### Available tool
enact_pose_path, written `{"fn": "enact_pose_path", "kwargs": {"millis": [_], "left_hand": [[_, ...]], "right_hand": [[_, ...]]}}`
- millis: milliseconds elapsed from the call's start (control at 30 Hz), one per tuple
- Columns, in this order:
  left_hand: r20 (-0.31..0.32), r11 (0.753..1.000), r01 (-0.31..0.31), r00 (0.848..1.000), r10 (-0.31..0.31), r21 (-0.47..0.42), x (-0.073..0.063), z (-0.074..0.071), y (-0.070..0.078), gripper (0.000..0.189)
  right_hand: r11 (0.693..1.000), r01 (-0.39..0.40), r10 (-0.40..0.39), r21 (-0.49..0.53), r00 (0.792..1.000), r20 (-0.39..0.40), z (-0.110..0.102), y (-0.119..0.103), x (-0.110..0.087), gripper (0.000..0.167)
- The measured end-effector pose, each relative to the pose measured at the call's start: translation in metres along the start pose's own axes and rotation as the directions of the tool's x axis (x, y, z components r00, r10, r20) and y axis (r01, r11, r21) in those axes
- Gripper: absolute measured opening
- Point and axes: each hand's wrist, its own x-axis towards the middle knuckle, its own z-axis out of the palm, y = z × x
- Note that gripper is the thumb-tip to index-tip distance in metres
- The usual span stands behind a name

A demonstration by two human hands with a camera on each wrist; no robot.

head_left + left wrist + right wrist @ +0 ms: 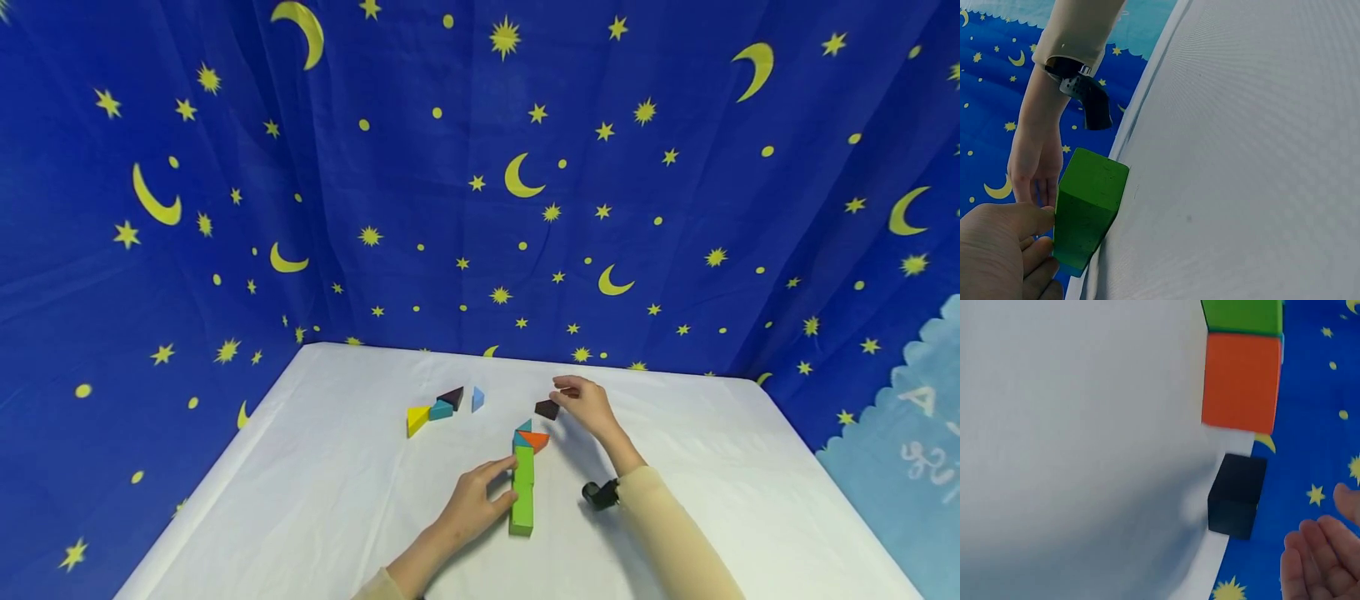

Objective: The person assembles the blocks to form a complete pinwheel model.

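A row of two green blocks (522, 490) lies on the table. My left hand (474, 502) is at their left side, its thumb and fingertips against or very near that face, not wrapped around them. At the row's far end sit an orange block (536, 441) and blue triangular pieces (523, 427). My right hand (587, 403) hovers beside a black block (547, 409). In the right wrist view the right hand's fingers (1313, 562) are loosely bent, apart from the black block (1235, 497). The left wrist view shows a green block (1092, 200) at the left hand's fingertips.
Left of the row lie a yellow block (417, 420), a teal block (441, 410), a dark triangular block (452, 397) and a light blue block (477, 399). A black camera (600, 495) sticks out from the right wrist. A blue star-patterned curtain (480, 208) surrounds the white table (300, 500).
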Motion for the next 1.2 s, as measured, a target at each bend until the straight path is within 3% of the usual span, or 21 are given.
{"fn": "enact_pose_path", "kwargs": {"millis": [167, 367, 767, 967, 1200], "left_hand": [[0.004, 1.0, -0.002, 1.0, 0.002, 0.001, 0.0, 0.001, -0.001, 0.048], [-0.002, 1.0, 0.001, 1.0, -0.001, -0.004, 0.0, 0.0, -0.002, 0.048], [0.012, 1.0, -0.001, 1.0, 0.002, -0.014, 0.0, 0.001, -0.004, 0.048], [0.029, 0.999, 0.03, 0.999, -0.029, -0.031, -0.001, 0.001, -0.003, 0.049], [0.018, 1.0, 0.008, 1.0, -0.008, -0.028, 0.0, 0.0, -0.003, 0.048]], "right_hand": [[0.999, -0.039, 0.039, 0.0, 0.998, -0.048, -0.008, 0.009, 0.001, 0.035], [0.998, -0.07, 0.069, -0.006, 0.996, -0.054, -0.004, 0.019, 0.0, 0.041], [0.991, -0.123, 0.126, -0.055, 0.99, 0.057, 0.007, 0.028, -0.002, 0.05], [0.99, -0.12, 0.124, -0.08, 0.991, 0.055, 0.01, 0.029, 0.0, 0.046], [0.993, -0.071, 0.074, -0.094, 0.997, 0.03, 0.012, 0.028, 0.0, 0.043]]}}
